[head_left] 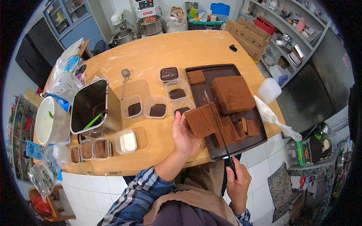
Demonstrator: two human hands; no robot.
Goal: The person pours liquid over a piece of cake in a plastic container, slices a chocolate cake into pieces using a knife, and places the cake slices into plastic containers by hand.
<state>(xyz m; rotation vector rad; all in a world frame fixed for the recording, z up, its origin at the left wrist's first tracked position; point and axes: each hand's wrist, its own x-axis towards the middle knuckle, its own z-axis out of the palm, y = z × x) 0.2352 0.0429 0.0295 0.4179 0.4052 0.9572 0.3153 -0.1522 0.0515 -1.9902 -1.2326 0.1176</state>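
Note:
My left hand (pixel 184 136) holds a flat slab of brown cake (pixel 200 121) over the left edge of a dark baking tray (pixel 195 92). In my right hand (pixel 238 180) is the black handle of a long knife (pixel 219 124), its blade pointing up and away across the cake, beside the slab. Cut cake pieces (pixel 250 128) lie in the tray below a large cake block (pixel 233 95), with a small piece (pixel 196 77) at its far left corner. Just left of the tray stand clear containers (pixel 155 107) with dark layers inside.
A deep metal pan (pixel 113 119) with dark contents and a white tub (pixel 52 126) stand at left. Filled small containers (pixel 102 148) line the near edge. A spoon (pixel 125 81) lies mid-table. A piping bag (pixel 277 120) and white bottle (pixel 269 90) are right of the tray.

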